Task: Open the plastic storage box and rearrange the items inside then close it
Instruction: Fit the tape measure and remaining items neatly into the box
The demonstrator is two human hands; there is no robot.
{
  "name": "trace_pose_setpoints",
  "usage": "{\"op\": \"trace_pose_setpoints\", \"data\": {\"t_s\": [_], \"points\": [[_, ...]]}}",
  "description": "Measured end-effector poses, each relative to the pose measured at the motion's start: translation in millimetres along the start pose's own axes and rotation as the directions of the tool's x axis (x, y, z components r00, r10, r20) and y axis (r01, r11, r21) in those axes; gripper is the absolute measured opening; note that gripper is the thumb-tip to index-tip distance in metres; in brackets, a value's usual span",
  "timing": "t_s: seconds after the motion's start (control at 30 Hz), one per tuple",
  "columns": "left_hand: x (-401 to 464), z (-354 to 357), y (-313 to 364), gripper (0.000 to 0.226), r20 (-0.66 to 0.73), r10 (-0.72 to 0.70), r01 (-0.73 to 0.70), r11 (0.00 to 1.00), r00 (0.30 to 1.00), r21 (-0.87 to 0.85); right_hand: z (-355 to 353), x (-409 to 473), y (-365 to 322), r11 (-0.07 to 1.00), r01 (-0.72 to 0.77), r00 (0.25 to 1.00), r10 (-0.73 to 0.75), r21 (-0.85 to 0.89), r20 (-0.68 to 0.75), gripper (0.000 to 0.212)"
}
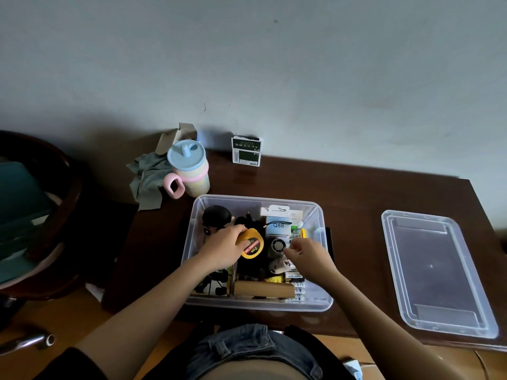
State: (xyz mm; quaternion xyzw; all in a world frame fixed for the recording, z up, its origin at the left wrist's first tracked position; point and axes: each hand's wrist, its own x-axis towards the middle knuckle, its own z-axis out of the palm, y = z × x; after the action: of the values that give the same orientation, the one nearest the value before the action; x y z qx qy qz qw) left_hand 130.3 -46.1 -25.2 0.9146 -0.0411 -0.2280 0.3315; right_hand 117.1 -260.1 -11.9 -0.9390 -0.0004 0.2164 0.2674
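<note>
Inside the clear plastic storage box point(315, 212) on the dark wooden table point(356, 193), its lid point(436, 272) off, left hand point(223, 249) grips a round yellow tape measure point(252, 246).
Right hand point(308, 255), fingers loosely curled, holds nothing I can make out; the tape looks rigid, compact, probably smooth, best held across its flat faces.

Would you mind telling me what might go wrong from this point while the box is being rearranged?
1. The storage box sits at the table's near edge; pushing inside it might nudge it off.
2. The left hand grips the tape measure among packed items; lifting it may snag the black cord beside it.
3. Piled contents could stop the lid from closing.
</note>
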Motion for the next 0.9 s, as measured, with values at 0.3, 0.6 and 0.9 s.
{"op": "trace_pose_setpoints", "data": {"t_s": [0.3, 0.6, 0.9], "points": [[1.2, 7.8, 2.9, 0.035, 0.085, 0.041, -0.044, 0.998, 0.996, 0.045, 8.6, -2.9, 2.5, 0.978, 0.203, 0.972, -0.195, -0.051, 0.133, 0.023], [-0.7, 7.2, -2.5, 0.029, 0.066, -0.008, 0.004, 0.998, 0.998, 0.058, 25.2, -0.7, 5.1, 0.913, 0.068, 0.998, -0.059, -0.403, 0.034, 0.035], [-3.1, 6.2, -0.7, 0.032, 0.044, -0.001, 0.000, 0.999, 0.999, 0.036, 33.4, 7.7, -1.7, 0.888, -0.012, 0.998, 0.042, -0.459, 0.056, 0.041]]}}
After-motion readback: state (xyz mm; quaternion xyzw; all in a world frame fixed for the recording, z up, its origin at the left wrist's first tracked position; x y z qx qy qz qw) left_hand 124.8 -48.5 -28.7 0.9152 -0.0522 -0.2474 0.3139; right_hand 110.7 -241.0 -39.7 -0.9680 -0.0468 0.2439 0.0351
